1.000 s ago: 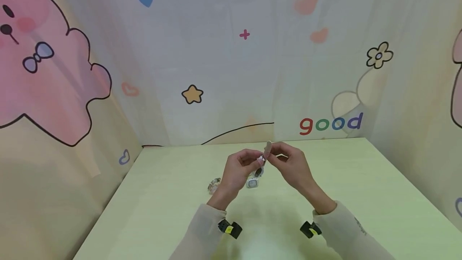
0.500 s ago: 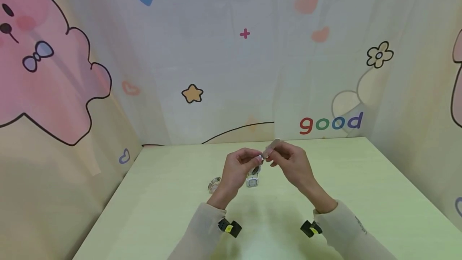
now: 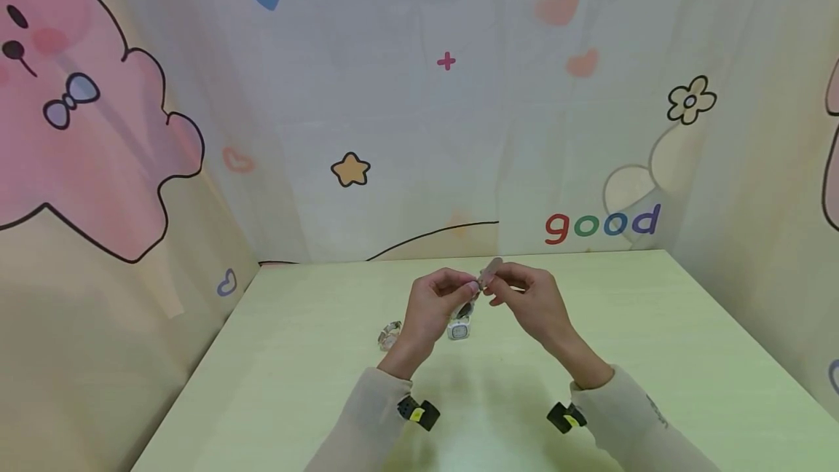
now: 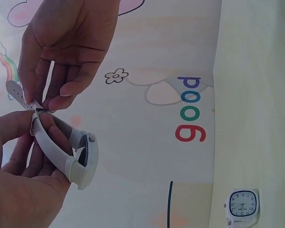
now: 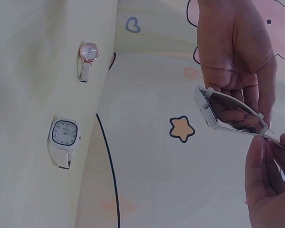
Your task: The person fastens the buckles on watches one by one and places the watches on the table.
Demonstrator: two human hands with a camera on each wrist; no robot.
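A white wristwatch (image 4: 52,145) hangs in the air between both hands, its strap bent into a loop with the case lowest in the head view. My left hand (image 3: 429,304) grips the strap near the buckle, thumb against the fingers. With thumb and fingertips, my right hand (image 3: 534,301) pinches the free strap end (image 3: 491,270), which sticks up past the buckle. Punched holes show in that strap end in the left wrist view. Fingers partly cover the buckle, so whether its pin sits in a hole is hidden.
Below the hands, a second white watch with a squarish dial (image 5: 65,133) lies on the pale green table (image 3: 314,384). A smaller watch with a rose-gold case (image 5: 89,52) lies further left, near the left wrist. A printed curtain (image 3: 393,93) hangs behind the table.
The free strap end has tilted from nearly upright over to the right, then dipped slightly. My right hand has shifted a little with it; the left hand has stayed almost still.
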